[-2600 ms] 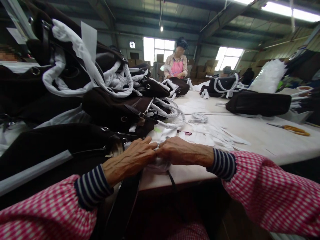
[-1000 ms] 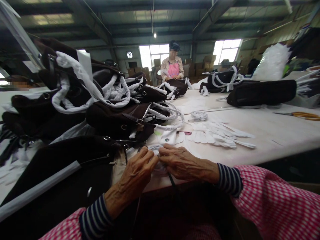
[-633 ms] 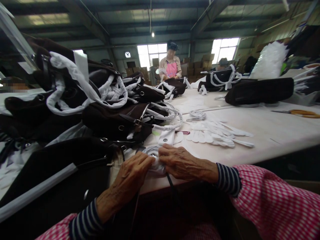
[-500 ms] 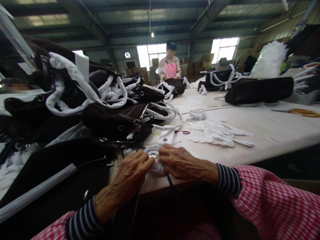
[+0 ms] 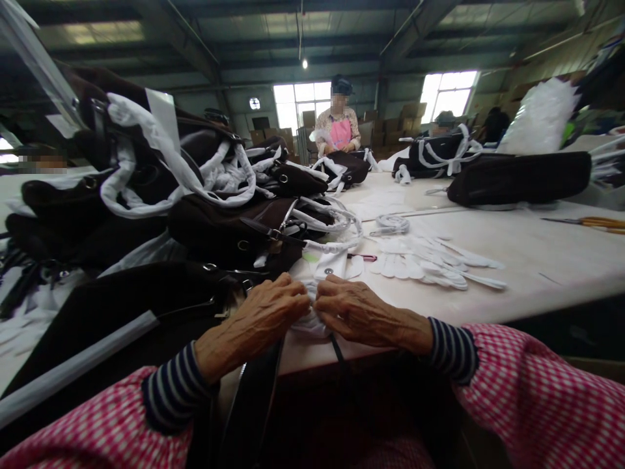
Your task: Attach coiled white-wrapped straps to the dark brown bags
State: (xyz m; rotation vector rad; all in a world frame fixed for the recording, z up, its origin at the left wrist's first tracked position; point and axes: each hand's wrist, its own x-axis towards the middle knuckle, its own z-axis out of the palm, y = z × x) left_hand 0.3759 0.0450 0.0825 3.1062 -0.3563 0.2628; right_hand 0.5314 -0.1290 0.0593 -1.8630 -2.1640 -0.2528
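At the table's near edge, my left hand (image 5: pixel 261 311) and my right hand (image 5: pixel 364 314) meet with bent fingers. Both are closed on a bunch of white wrapping (image 5: pixel 308 326), which shows between and below the fingertips. What lies inside the wrapping is hidden. A dark strap (image 5: pixel 338 352) hangs down beneath my right hand, and a wider dark strap (image 5: pixel 256 397) runs below the left. Beside my left forearm lies a large dark bag (image 5: pixel 122 296) with a white-wrapped strip (image 5: pixel 83 365) across it. Just beyond my fingers is a white flap with a metal snap (image 5: pixel 329 270).
Dark bags (image 5: pixel 224 228) with white-wrapped handles are heaped at left. White strips (image 5: pixel 430 260) lie fanned on the table (image 5: pixel 512 238), near a coiled white cord (image 5: pixel 392 225). Yellow-handled scissors (image 5: pixel 600 223) lie far right. A person in a pink apron (image 5: pixel 339 130) stands across the table.
My left hand has shifted slightly right and turned, its fingertips now closer to my right hand's. More of the wide dark strap shows below it. The view has swung slightly left.
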